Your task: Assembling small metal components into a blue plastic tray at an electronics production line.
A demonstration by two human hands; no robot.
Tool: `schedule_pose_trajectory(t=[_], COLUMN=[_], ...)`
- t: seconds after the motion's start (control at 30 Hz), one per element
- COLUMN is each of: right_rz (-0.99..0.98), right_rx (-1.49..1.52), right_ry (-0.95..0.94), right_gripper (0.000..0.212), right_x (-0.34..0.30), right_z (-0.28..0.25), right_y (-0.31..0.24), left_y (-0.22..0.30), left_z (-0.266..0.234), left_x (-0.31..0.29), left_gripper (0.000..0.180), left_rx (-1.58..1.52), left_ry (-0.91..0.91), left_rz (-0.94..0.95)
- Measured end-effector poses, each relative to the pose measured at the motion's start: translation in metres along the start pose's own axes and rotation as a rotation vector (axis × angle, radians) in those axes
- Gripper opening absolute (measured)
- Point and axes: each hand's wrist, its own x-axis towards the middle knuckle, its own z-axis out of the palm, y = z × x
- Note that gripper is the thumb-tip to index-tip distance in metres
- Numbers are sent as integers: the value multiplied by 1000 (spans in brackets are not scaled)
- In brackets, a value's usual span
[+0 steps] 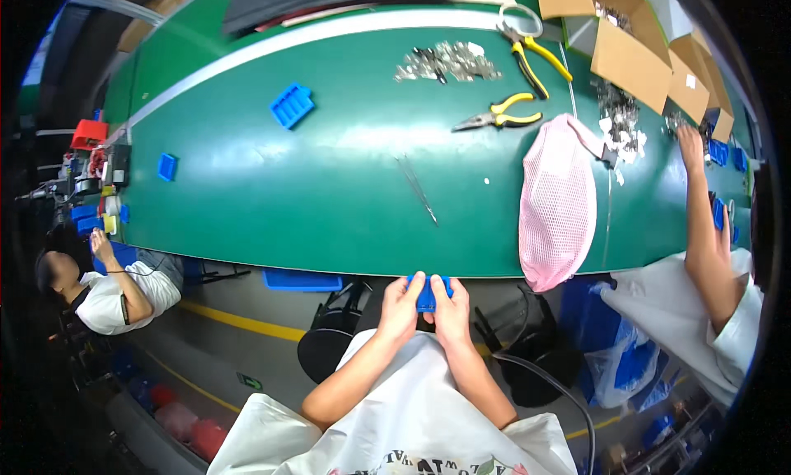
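Both my hands hold one small blue plastic piece (427,297) just off the table's near edge, in front of my body. My left hand (400,308) grips its left side, thumb on top. On its right side my right hand (451,312) is closed the same way. The fingers hide much of the piece. Beyond my hands, a pair of thin metal tweezers (418,192) lies on the green table (346,219). To the right of them rests a pink mesh pouch (559,203).
Needle-nose pliers (494,116) and yellow-handled cutters (527,53) lie farther back, beside a pile of small metal parts (449,61). A blue compartment tray (292,106) is at the back left. Cardboard boxes (630,59) stand back right. Co-workers sit left (124,294) and right (717,294).
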Motion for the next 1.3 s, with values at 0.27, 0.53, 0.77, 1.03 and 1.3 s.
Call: schedule_pose_trajectory(t=[0.27,0.53,0.77,1.03,1.3], right_rz=[-153,-106,-160,-160,-218], right_rx=[-41,-54,-218,-411,-562], right_ry=[-124,102,-160,-354,-218], right_gripper=[16,16,27,27,22], right_x=[-6,4,6,-22,-15], right_z=[-7,5,-20,-43,-132], right_y=[-5,8,8,-12,-11], left_y=[-5,-10,24,166,256], left_z=[-3,-1,-20,-113,-209], left_x=[-5,9,-1,-5,57], left_gripper=[26,24,26,13,43], left_rx=[-54,-30,221,361,533], left_ry=[-153,9,-251,96,591], left_rz=[105,111,38,461,581])
